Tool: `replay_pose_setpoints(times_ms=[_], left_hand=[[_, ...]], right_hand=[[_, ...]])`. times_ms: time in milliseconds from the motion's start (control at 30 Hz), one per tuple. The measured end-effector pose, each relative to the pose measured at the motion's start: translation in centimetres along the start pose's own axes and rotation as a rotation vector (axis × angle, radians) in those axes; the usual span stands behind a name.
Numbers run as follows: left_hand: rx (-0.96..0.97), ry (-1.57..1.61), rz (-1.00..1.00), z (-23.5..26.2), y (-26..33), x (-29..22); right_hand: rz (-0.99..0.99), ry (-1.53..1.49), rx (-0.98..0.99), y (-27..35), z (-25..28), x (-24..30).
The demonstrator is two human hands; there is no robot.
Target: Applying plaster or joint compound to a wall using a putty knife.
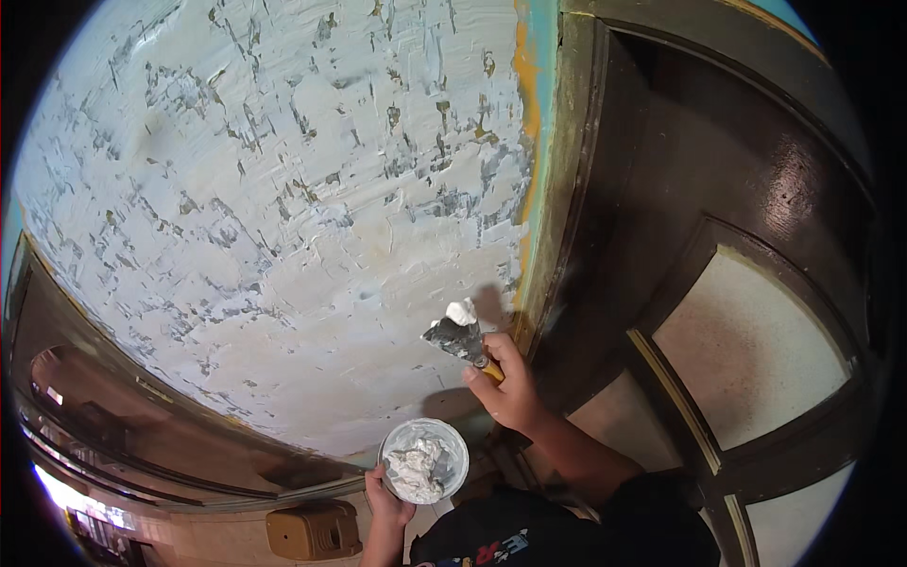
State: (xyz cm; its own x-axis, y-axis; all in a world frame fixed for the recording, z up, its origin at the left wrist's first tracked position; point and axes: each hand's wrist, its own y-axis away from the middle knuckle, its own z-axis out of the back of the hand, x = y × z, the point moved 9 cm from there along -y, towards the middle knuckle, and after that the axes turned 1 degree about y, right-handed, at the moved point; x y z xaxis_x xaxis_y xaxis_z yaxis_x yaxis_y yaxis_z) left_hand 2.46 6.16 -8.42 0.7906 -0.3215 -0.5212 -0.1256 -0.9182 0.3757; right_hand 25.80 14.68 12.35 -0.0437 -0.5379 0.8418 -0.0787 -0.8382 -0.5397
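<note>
My right hand is closed round the yellow handle of a putty knife, its thumb along the grip. A lump of white putty sits at the blade's upper edge, and the blade is held just in front of the wall; I cannot tell whether it touches. Lower and to the left, my left hand grips a round plastic tub by its side. More white putty lies heaped inside the tub. The wall is coated with rough white putty, with grey and brown patches showing through.
A dark wooden door frame borders the wall on the right, beside a brown door with pale panels. Dark wooden framework runs along the lower left. A brown plastic stool stands on the tiled floor.
</note>
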Motion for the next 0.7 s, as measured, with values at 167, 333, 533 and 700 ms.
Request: replay_pose_setpoints(times_ms=[167,333,533,700], left_hand=[[0.005,0.033,-0.009,-1.0,0.1,-1.1],[0.008,0.099,-0.102,-3.7,0.2,-3.9],[0.008,0.218,-0.164,-4.7,-0.1,-5.4],[-0.001,0.242,-0.156,-4.3,-0.1,-5.2]], right_hand=[[0.029,0.16,0.151,0.3,0.3,0.8],[-0.161,0.298,0.323,2.1,-0.6,-1.0],[0.199,0.611,0.416,2.6,-2.1,-0.1],[0.381,0.933,0.437,3.4,-3.1,-0.3]])
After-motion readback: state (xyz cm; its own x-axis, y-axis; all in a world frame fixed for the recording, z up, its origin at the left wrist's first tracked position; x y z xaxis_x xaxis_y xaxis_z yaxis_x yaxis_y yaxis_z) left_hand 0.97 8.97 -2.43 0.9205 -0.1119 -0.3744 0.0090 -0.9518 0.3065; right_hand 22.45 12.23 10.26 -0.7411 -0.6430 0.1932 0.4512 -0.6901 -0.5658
